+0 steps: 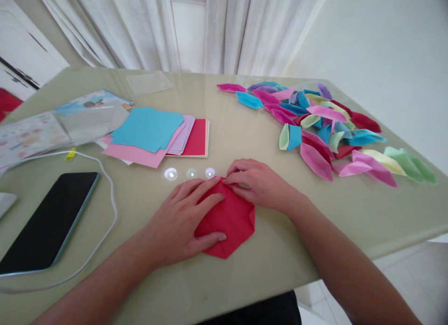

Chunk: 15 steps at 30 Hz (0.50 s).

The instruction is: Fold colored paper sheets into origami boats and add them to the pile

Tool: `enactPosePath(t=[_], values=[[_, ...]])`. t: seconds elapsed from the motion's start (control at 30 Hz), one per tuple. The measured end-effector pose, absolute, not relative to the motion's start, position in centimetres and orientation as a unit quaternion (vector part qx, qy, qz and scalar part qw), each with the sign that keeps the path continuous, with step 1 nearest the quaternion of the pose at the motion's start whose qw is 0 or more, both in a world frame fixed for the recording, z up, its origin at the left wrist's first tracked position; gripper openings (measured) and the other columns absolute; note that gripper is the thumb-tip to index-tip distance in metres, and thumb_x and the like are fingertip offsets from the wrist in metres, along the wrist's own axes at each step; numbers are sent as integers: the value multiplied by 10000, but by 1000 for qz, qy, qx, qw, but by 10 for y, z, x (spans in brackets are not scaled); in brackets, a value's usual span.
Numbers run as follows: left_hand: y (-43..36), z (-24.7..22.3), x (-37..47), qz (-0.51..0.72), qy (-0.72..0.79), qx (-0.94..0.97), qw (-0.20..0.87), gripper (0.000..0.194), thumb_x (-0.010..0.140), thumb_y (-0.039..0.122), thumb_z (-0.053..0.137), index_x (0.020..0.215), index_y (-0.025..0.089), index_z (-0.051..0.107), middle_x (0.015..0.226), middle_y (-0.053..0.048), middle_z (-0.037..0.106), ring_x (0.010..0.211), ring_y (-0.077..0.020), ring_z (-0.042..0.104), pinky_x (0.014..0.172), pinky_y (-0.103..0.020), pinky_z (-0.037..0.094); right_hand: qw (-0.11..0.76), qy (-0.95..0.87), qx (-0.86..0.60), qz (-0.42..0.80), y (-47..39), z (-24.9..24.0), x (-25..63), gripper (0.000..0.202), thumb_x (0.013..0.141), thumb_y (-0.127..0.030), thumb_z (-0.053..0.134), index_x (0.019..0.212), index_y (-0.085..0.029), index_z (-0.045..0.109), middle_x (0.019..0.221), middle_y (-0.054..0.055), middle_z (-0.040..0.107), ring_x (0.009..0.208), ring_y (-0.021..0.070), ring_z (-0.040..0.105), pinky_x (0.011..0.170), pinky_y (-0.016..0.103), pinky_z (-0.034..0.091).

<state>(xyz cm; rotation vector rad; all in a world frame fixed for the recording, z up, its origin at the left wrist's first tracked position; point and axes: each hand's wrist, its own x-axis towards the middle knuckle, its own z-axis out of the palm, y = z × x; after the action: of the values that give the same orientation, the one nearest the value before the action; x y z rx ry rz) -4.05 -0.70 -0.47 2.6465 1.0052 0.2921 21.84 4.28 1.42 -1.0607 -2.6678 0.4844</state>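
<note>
A red sheet of origami paper [233,220] lies on the table in front of me, with its corners folded in. My left hand [185,215] rests on its left side with fingers spread, thumb near the lower middle and fingertips by the top edge. At the top corner of the paper, my right hand [254,183] has its thumb and fingers pinched on the edge. The fingers partly cover that corner, so the fold under them is hard to see.
Stacked blue sheets [147,129] lie over pink, lilac and red paper at the back left. Beside a white cable [114,201] lies a black phone [52,220]. Many folded paper pieces [325,113] are heaped at the right. Plastic packets [87,120] lie far left.
</note>
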Motion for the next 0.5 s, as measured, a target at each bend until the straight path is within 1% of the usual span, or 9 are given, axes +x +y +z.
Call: enactPosePath(t=[0.23,0.33,0.5], values=[[-3,-7,-41,93,352,921,142,717,890,722,669,1438,266,594,1696,-113,432,1451,-390,437,1188,-584,379,89,-917,-354,163,40,23,219,169,958,-155,703,1049,-209,835,1105,97,756,999,246,703,917,398,529],[-3,-7,-40,89,353,921,141,721,891,711,676,1451,266,585,1692,-114,438,1460,-387,427,1195,-584,371,85,-917,-358,156,39,25,219,164,960,-161,696,1032,-204,837,1105,100,748,1017,254,696,934,406,527],[-5,-7,-41,99,348,922,137,720,898,693,682,1470,268,579,1703,-114,425,1472,-392,420,1202,-584,360,102,-906,-374,172,39,22,217,185,965,-139,671,1058,-186,823,1081,96,751,982,236,705,914,385,533]])
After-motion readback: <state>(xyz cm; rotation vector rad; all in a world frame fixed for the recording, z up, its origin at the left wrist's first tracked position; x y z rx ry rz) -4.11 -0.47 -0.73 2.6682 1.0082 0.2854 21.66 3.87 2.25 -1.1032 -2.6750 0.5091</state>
